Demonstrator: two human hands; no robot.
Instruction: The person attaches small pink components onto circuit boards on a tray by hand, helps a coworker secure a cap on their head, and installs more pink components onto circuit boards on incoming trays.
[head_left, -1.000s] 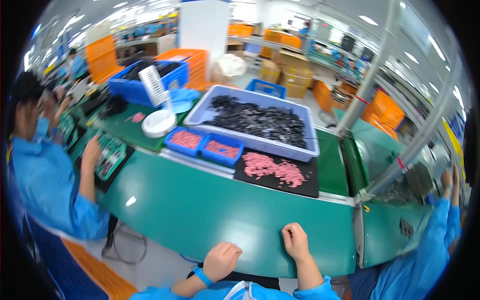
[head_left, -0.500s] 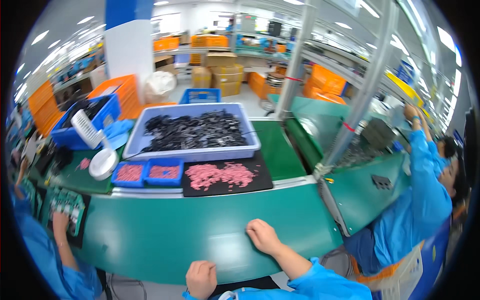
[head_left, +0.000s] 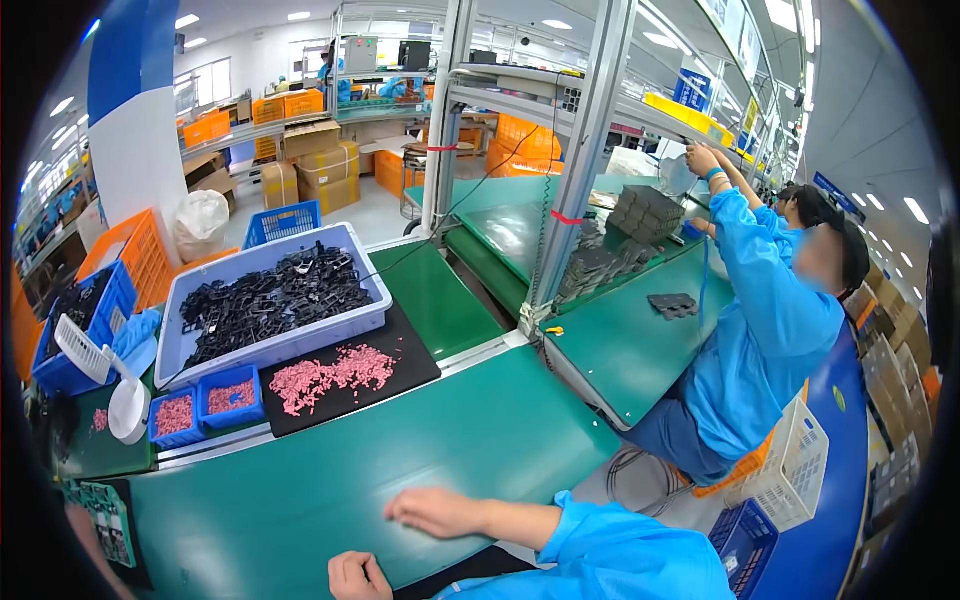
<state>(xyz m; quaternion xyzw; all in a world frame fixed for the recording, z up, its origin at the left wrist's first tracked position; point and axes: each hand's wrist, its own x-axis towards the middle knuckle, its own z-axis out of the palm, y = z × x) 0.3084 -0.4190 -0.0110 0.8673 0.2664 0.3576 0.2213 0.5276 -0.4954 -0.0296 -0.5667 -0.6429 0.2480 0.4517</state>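
Observation:
My right hand (head_left: 435, 512) rests palm down on the green work surface (head_left: 300, 500), its fingers loosely bent with nothing seen in them. At the near edge of that surface lies my left hand (head_left: 358, 577), fingers curled in; no object shows in it. Farther off, a loose heap of small pink pieces (head_left: 335, 378) is spread on a black mat (head_left: 415, 372). Left of the mat stand two small blue trays (head_left: 202, 430) of similar pink pieces. Behind them is a large pale-blue bin (head_left: 372, 272) full of black plastic parts (head_left: 270, 303).
A white handheld fan (head_left: 128, 410) stands at the left, near a green circuit board (head_left: 108, 525). Metal posts (head_left: 578, 160) rise between this bench and the right one. There a co-worker in blue (head_left: 760, 300) reaches up, beside stacked dark trays (head_left: 645, 215).
My view has swung to the right, so the bins and mat sit farther left. My right hand lies flatter on the surface. Both hands remain without any visible object.

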